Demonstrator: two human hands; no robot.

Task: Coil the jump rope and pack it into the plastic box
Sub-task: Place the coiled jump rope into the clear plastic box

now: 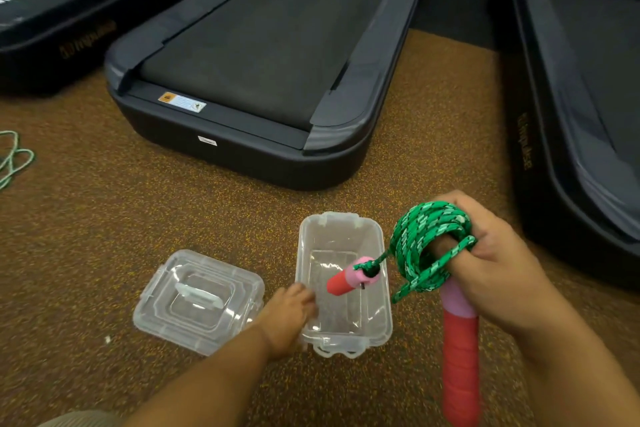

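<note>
My right hand [498, 260] grips the coiled green jump rope [429, 239], its loops wound around my fingers. One red-and-pink handle [460, 354] hangs down below that hand. The other handle [349, 279] dangles on a short length of rope over the open clear plastic box [341, 229]. My left hand [291, 312] rests against the box's left wall, its fingers blurred. The box's clear lid [197, 302] lies flat on the floor just left of the box.
The floor is brown speckled rubber. A dark treadmill deck [263, 55] stands right behind the box, with others at far left and far right [585, 107]. A loose pale green rope [14, 156] lies at the left edge.
</note>
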